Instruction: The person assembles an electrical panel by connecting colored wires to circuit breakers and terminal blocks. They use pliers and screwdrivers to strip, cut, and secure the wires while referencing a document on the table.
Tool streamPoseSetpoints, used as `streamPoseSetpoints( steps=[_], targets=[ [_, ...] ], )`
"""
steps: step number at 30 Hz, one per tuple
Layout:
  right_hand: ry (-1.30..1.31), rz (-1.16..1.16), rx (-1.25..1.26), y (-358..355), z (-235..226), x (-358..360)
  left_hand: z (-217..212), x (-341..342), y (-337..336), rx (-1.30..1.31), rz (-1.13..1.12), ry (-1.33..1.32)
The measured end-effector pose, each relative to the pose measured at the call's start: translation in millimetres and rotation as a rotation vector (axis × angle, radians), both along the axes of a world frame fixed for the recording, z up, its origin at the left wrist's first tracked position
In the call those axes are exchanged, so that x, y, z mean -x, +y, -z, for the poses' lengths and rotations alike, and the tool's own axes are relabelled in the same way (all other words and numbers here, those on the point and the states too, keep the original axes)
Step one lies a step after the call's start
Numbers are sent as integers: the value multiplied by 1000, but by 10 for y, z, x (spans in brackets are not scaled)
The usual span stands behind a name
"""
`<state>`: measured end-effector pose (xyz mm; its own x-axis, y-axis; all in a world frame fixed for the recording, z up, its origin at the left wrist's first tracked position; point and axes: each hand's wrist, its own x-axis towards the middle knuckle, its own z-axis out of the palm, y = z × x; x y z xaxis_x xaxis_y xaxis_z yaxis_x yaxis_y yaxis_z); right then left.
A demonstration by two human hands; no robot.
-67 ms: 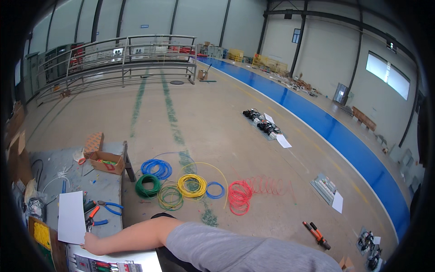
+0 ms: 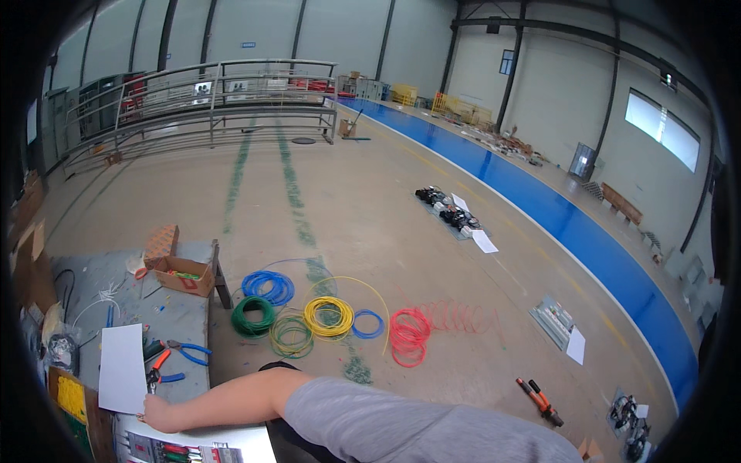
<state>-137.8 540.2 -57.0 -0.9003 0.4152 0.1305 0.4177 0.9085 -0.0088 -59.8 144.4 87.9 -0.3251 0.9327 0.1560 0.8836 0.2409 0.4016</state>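
Observation:
One bare forearm with a grey sleeve reaches from the lower right toward the left; I take it for my right arm. My right hand (image 2: 160, 415) rests at the lower corner of a white paper sheet (image 2: 122, 369) on a grey worktable (image 2: 181, 320). Its fingers look curled, and whether they grip anything is too small to tell. Just above the hand lie orange-handled pliers (image 2: 157, 365) and blue-handled pliers (image 2: 189, 352). Below it is a tray of red and green parts (image 2: 166, 449). My left hand is out of view.
On the table stands an open cardboard box (image 2: 184, 275). On the concrete floor lie wire coils: blue (image 2: 268, 286), green (image 2: 253, 315), yellow (image 2: 328, 316), red (image 2: 409, 335). An orange tool (image 2: 539, 402) lies at the right. Metal railings (image 2: 208, 96) stand far back.

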Motion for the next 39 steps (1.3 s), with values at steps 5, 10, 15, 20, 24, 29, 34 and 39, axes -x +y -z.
streamPoseSetpoints(
  steps=[5, 10, 15, 20, 24, 29, 34, 39],
  targets=[
    [290, 258, 480, 76, -294, -245, 167, 94, 12, 32, -81, -36],
    [-72, -155, 27, 50, -1087, -650, 226, 293, 194, -185, -30, -91],
    [-56, -95, 256, -74, -1347, -825, 215, 276, 72, -226, -40, -122],
    [-137, 20, 414, -148, -1476, -774, 207, 248, -9, -208, -60, -141],
    [-212, 232, 539, 184, -1424, -836, 213, 258, 31, -225, -49, -112],
    [-309, 149, 510, 452, -1260, -904, 219, 279, 33, -221, -50, -144],
    [-218, 137, 602, 37, -1356, -805, 196, 309, -26, -200, -70, -122],
    [-135, 192, 550, 118, -1245, -858, 227, 295, 41, -218, -47, -134]
  ],
)
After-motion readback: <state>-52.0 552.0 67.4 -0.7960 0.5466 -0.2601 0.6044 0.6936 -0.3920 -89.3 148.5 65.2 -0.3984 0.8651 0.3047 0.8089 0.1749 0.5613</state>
